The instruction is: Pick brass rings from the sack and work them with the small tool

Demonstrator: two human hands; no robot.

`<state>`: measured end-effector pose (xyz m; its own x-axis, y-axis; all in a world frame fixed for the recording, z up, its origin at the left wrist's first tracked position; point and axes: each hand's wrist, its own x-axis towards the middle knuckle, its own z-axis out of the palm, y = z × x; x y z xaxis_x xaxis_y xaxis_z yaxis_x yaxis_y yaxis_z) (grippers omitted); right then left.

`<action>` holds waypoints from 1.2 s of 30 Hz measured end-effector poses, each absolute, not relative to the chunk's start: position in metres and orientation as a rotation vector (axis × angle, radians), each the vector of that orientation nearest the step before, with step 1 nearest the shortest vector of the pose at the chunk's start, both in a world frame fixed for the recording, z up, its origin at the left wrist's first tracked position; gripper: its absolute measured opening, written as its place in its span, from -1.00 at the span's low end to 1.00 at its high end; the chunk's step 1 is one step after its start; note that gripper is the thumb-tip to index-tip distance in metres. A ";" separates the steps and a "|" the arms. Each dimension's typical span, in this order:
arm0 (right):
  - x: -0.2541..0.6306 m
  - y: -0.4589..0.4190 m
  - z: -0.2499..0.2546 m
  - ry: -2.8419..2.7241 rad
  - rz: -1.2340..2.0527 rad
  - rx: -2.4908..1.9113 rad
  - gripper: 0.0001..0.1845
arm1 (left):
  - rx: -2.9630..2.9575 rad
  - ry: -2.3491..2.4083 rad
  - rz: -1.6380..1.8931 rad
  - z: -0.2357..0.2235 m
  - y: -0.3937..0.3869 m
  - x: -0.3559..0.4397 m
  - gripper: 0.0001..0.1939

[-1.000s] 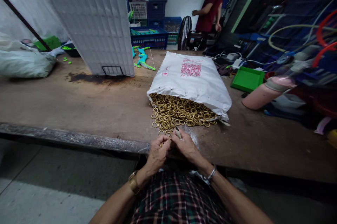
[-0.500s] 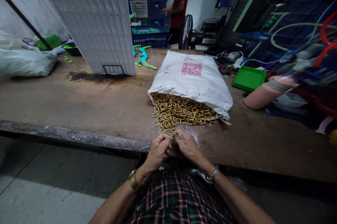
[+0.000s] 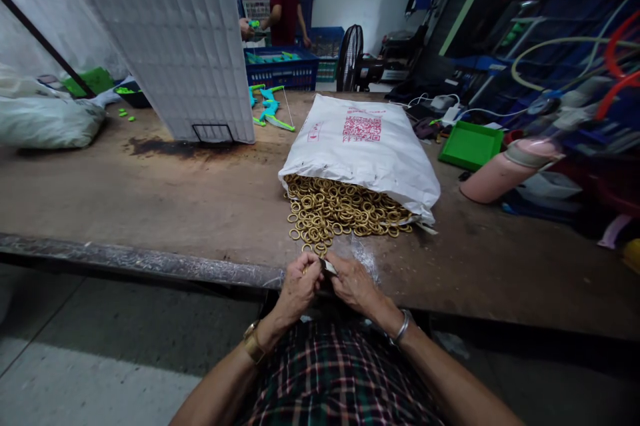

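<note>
A gold-coloured round ring (image 3: 305, 270) is pinched between the thumb and fingers of the left hand (image 3: 299, 285), just over the near edge of the table; the fingers hide most of it. The right hand (image 3: 356, 285) is closed around a small slim tool with a pale grey body and a dark tip (image 3: 329, 267), which points toward ten o'clock and meets the left fingertips. Whether the tip touches the ring cannot be told.

From the hands, with twelve o'clock straight ahead, a loose pile of gold-coloured rings (image 3: 345, 207) lies near at one o'clock on the brown wooden table (image 3: 215, 213). It spills from the open mouth of a white woven sack with a red printed square code (image 3: 357, 146), lying flat beyond it.

Farther out, a turquoise and lime-green plastic toy bow (image 3: 271, 105) rests between eleven and twelve. A tall white ribbed panel (image 3: 175, 46) leans at half past ten. At two o'clock sits a shallow bright green tray (image 3: 471, 146), with a pink cylindrical bottle (image 3: 495, 179) tilted just beside it.

Past the table, just before twelve, a person in a dark red shirt (image 3: 285, 6) stands behind a blue plastic crate (image 3: 280, 75).
</note>
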<state>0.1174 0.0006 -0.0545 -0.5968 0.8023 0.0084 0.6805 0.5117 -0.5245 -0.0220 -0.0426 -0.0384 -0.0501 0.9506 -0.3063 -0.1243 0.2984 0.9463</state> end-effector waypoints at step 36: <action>0.123 0.060 -0.067 -2.161 0.269 -1.557 -0.83 | 0.038 0.817 1.171 -0.049 -0.039 -0.024 -0.72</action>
